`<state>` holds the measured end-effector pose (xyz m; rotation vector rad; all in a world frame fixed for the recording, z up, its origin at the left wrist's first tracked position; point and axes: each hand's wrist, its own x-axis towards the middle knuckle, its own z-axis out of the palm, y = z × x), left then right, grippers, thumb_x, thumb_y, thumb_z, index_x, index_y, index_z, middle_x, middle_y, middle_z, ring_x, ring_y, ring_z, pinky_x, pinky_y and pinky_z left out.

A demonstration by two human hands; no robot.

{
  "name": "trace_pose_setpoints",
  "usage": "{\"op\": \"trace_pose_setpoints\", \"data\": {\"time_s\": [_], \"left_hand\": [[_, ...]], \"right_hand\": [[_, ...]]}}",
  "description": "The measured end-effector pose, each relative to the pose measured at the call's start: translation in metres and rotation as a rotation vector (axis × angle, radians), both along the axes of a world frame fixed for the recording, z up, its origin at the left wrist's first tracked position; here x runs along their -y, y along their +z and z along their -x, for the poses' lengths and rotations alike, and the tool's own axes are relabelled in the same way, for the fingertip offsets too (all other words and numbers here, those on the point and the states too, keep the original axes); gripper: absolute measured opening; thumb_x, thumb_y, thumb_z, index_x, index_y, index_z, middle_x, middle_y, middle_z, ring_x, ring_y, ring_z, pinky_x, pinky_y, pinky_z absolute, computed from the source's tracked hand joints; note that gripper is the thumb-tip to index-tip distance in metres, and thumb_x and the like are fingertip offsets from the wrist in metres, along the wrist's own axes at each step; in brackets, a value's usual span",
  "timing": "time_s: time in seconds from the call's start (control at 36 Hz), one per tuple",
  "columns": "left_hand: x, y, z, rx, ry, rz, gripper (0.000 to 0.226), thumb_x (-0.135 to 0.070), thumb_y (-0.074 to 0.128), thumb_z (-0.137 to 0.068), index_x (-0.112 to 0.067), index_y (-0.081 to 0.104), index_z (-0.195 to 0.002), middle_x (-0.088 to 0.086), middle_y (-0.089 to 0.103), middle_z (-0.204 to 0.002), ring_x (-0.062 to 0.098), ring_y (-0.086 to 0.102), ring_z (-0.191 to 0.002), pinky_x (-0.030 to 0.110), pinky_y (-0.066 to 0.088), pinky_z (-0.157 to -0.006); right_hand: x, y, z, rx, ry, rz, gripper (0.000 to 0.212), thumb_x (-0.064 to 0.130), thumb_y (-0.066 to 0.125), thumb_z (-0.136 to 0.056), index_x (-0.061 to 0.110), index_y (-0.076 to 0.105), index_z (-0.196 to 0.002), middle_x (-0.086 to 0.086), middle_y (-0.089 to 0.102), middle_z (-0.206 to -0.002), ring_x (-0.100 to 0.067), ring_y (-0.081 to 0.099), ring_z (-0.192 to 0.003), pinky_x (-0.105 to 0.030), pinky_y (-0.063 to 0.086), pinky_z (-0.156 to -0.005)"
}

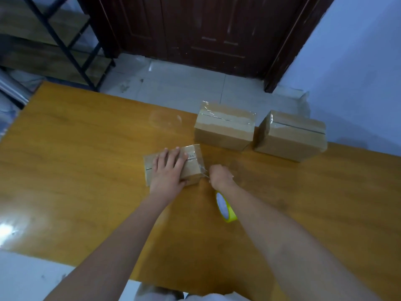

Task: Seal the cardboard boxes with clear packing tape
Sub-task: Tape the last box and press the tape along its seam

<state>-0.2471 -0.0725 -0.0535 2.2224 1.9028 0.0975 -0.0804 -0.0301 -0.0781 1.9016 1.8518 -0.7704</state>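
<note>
Left grip (168,170) flat on box (191,168)

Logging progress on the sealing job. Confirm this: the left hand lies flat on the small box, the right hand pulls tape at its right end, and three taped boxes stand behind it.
Not quite. The head view shows two taped boxes behind, not three: one and another to its right. The rest holds: the left hand lies flat on the small box, and the right hand pulls tape at its right end.

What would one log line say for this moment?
left hand: presses small box | right hand: pulls tape at box end | roll: on table
</note>
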Motion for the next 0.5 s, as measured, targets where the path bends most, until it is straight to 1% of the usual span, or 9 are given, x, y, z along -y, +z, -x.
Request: {"op": "trace_pose_setpoints", "data": {"time_s": [0.06,0.17,0.22,0.28,0.33,0.36,0.39,0.44,0.5], "left_hand": [[0.000,0.000,0.001,-0.006,-0.004,-0.018,0.086,-0.037,0.084,-0.062,-0.020,0.047,-0.138,0.008,0.039,-0.147,0.038,0.031,-0.136,0.052,0.024,-0.110],[-0.001,-0.001,0.002,0.002,-0.004,-0.019,0.085,-0.039,0.081,-0.067,-0.022,0.042,-0.140,0.006,0.035,-0.150,0.036,0.026,-0.139,0.050,0.019,-0.113],[0.000,-0.003,0.001,0.003,-0.005,-0.040,0.085,-0.038,0.083,-0.063,-0.021,0.046,-0.138,0.008,0.039,-0.148,0.038,0.030,-0.137,0.051,0.022,-0.112],[0.001,-0.004,0.001,0.007,-0.003,-0.054,0.085,-0.037,0.086,-0.059,-0.020,0.050,-0.134,0.009,0.043,-0.144,0.039,0.034,-0.134,0.053,0.026,-0.110],[0.001,-0.004,0.001,0.011,0.000,-0.061,0.086,-0.036,0.087,-0.057,-0.020,0.050,-0.133,0.009,0.044,-0.144,0.039,0.035,-0.134,0.052,0.026,-0.110],[0.001,-0.004,0.000,0.012,0.002,-0.063,0.086,-0.036,0.087,-0.057,-0.021,0.050,-0.134,0.008,0.044,-0.144,0.038,0.034,-0.135,0.052,0.026,-0.110],[0.001,-0.003,0.000,0.012,0.003,-0.065,0.087,-0.036,0.087,-0.057,-0.021,0.050,-0.133,0.008,0.044,-0.144,0.038,0.035,-0.135,0.052,0.026,-0.110],[-0.001,-0.004,0.001,0.009,0.002,-0.065,0.088,-0.036,0.088,-0.054,-0.021,0.051,-0.132,0.008,0.046,-0.142,0.039,0.037,-0.133,0.052,0.029,-0.109],[-0.002,-0.002,0.000,0.012,0.006,-0.065,0.087,-0.038,0.086,-0.057,-0.022,0.049,-0.134,0.007,0.044,-0.144,0.037,0.035,-0.135,0.052,0.027,-0.110]], "right_hand": [[-0.003,0.002,0.004,0.011,0.036,-0.002,0.029,0.001,0.042,-0.094,0.006,0.061,-0.116,-0.014,0.060,-0.124,-0.031,0.056,-0.117,-0.035,0.048,-0.089],[-0.004,0.000,0.011,0.085,0.112,-0.016,0.034,0.009,0.035,-0.099,0.005,0.060,-0.121,-0.015,0.056,-0.129,-0.029,0.055,-0.120,-0.034,0.046,-0.093],[-0.003,-0.001,0.016,0.138,0.132,-0.001,0.035,0.006,0.032,-0.100,0.002,0.053,-0.128,-0.017,0.050,-0.134,-0.029,0.052,-0.121,-0.035,0.047,-0.096],[-0.005,0.000,0.018,0.174,0.098,0.023,0.041,0.005,0.033,-0.100,-0.001,0.034,-0.140,-0.021,0.041,-0.139,-0.033,0.051,-0.120,-0.037,0.048,-0.093],[-0.012,0.001,0.010,0.214,0.036,0.016,0.061,0.014,0.051,-0.096,0.005,0.017,-0.146,-0.022,0.034,-0.137,-0.036,0.055,-0.113,-0.038,0.052,-0.081],[-0.016,0.002,0.004,0.221,-0.014,0.023,0.074,0.023,0.063,-0.090,0.007,0.016,-0.144,-0.020,0.034,-0.135,-0.035,0.056,-0.111,-0.038,0.053,-0.077],[-0.020,0.003,-0.001,0.213,-0.066,0.044,0.083,0.032,0.070,-0.084,0.008,0.015,-0.142,-0.019,0.034,-0.134,-0.032,0.056,-0.111,-0.038,0.054,-0.077],[-0.024,0.001,-0.006,0.193,-0.091,0.067,0.094,0.040,0.071,-0.081,0.007,0.011,-0.145,-0.018,0.036,-0.138,-0.029,0.053,-0.117,-0.038,0.052,-0.082],[-0.024,-0.003,-0.004,0.201,-0.023,0.080,0.102,0.039,0.074,-0.078,0.005,0.008,-0.148,-0.016,0.041,-0.140,-0.029,0.051,-0.121,-0.037,0.049,-0.084]]}}
